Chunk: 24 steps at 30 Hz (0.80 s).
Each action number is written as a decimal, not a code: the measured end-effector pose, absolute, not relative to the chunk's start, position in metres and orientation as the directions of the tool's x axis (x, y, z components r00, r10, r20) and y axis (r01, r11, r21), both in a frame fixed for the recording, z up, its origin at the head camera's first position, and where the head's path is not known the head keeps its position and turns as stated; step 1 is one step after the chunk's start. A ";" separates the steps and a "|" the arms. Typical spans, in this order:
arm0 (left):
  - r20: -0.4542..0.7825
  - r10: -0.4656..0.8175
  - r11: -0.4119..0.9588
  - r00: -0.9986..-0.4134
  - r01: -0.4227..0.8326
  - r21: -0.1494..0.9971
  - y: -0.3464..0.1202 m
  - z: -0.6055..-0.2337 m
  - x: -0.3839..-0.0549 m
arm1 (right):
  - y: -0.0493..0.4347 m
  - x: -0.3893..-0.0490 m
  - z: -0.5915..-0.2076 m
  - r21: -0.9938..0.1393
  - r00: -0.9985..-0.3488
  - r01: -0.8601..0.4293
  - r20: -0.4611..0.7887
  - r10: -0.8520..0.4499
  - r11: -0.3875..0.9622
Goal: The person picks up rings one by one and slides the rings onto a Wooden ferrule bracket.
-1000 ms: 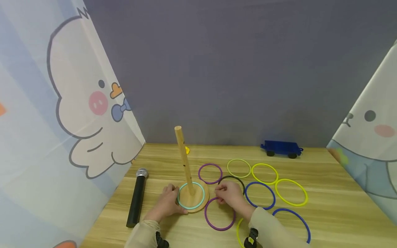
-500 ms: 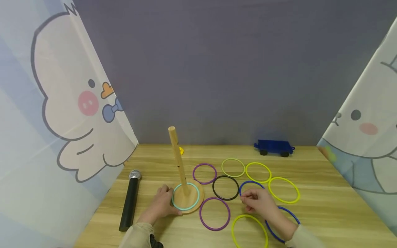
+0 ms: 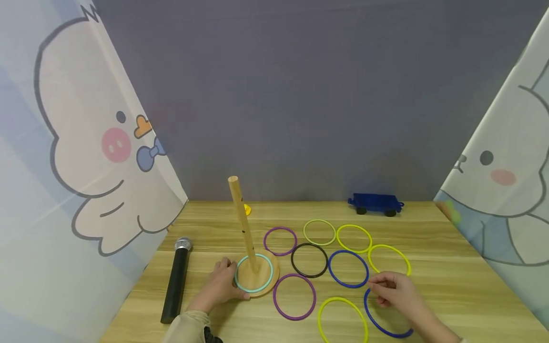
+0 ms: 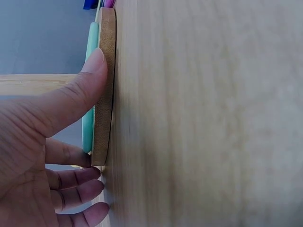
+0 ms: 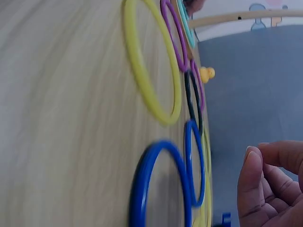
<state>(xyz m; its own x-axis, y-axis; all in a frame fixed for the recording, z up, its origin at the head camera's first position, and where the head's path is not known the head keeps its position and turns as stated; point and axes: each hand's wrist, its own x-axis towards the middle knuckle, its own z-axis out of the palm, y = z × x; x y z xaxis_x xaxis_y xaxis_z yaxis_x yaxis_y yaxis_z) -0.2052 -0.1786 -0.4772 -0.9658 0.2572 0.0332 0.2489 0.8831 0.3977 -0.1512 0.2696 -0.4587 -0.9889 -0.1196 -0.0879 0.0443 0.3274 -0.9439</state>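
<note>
A wooden peg [image 3: 243, 224] rises from a round wooden base [image 3: 276, 276], leaning left in the head view. Around its foot, flat on the base, lies a mint-green ring [image 3: 272, 269]. My left hand [image 3: 219, 284] grips the base's near-left edge; in the left wrist view the thumb [image 4: 97, 61] presses the rim and the other fingers curl beside it. Above the front blue ring [image 3: 388, 335] is my right hand [image 3: 396, 288], thumb and index fingertips together, nothing visible between them. Left of it lies another blue ring [image 3: 348, 286].
More rings lie flat: purple [image 3: 294, 318], black [image 3: 312, 277], a second purple [image 3: 280, 227], pale green [image 3: 317, 220] and several yellow ones [image 3: 353, 225]. A microphone [image 3: 173, 286] lies at left. A blue toy wagon [image 3: 375, 202] and yellow duck [image 3: 247, 209] stand by the back wall.
My right hand has moved rightward from the black ring, past the first blue ring, to above the front blue ring. The left hand stays on the base. The head view has shifted slightly.
</note>
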 end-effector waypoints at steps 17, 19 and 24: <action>0.047 0.252 0.884 -0.967 0.250 0.395 -0.183 -0.476 -0.204 | 0.322 -0.138 -0.472 -0.698 -0.973 0.231 -0.173 0.153 0.678; 0.046 0.252 0.883 -0.967 0.249 0.396 -0.184 -0.476 -0.205 | 0.325 -0.137 -0.474 -0.681 -0.972 0.233 -0.173 0.156 0.694; 0.045 0.253 0.882 -0.966 0.250 0.399 -0.184 -0.477 -0.205 | 0.331 -0.139 -0.480 -0.638 -0.969 0.243 -0.195 0.152 0.731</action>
<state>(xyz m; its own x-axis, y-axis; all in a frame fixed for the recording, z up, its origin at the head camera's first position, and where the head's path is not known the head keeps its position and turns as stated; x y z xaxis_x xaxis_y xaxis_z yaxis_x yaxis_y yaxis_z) -0.2046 -0.1843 -0.4766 -0.9664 0.2529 0.0450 0.2495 0.8825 0.3987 -0.1386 0.3311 -0.4801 -0.9689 0.1518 -0.1955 0.2432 0.7307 -0.6380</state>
